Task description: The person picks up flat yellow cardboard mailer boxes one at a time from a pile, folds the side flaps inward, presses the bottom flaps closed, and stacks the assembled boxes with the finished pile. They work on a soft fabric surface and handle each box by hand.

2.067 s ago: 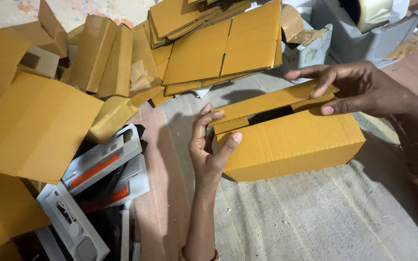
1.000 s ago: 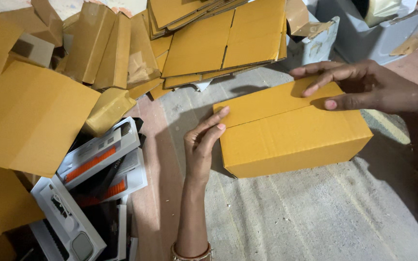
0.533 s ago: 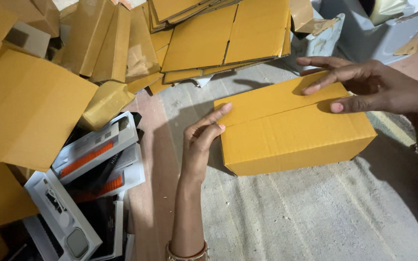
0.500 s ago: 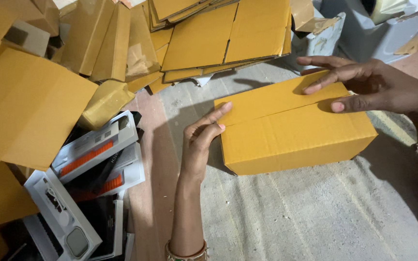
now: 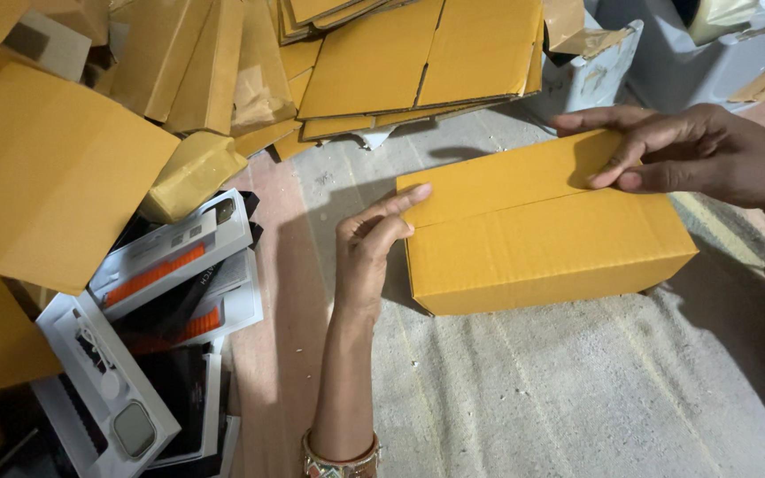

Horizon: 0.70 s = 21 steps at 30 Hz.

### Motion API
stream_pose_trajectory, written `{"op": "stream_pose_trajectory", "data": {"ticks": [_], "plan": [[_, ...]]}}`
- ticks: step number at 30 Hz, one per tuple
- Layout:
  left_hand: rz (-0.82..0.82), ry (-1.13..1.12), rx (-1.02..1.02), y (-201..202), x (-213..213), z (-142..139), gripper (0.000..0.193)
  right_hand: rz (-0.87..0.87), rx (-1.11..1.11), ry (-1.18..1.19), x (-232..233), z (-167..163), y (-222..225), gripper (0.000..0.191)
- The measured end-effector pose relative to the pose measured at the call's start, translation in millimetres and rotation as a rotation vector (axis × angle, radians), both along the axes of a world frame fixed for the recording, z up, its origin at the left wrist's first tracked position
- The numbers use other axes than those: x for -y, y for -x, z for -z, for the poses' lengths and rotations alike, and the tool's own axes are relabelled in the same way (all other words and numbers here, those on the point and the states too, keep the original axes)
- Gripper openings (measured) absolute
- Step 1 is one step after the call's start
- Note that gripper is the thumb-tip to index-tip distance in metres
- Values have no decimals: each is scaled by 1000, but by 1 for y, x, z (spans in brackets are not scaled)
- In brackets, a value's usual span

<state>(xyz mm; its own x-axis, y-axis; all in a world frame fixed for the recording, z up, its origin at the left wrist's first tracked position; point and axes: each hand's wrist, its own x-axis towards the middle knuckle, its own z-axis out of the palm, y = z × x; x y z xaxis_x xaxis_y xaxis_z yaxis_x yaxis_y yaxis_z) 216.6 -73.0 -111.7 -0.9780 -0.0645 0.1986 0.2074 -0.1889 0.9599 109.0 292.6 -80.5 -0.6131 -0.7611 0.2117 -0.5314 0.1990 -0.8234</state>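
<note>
Both hands rest on the closed yellow cardboard box (image 5: 546,232), which lies on a pale woven mat (image 5: 577,398) on the floor. Left hand (image 5: 372,248) is mostly open, its fingers laid flat against the box's left end and top corner, gripping nothing. Right hand (image 5: 683,155) is open too, fingertips pressing down on the top flap near the far right edge. Judging by the flaps lying flush, the closing of the box looks nearly finished; the flaps likely need to be kept pressed level. To the left of the mat sit white product boxes (image 5: 170,265) with orange bands, and flattened yellow cartons (image 5: 418,57) are piled beyond the far edge.
</note>
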Motion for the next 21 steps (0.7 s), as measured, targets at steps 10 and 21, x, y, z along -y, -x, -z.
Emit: {"op": "stream_pose_trajectory", "data": {"ticks": [10,21], "plan": [[2,-20,0,-1,0,2,40,36,97,17,-5,4,5,16],[39,-32,60,-3,2,-2,39,171,185,-53,3,-5,-5,70]]}}
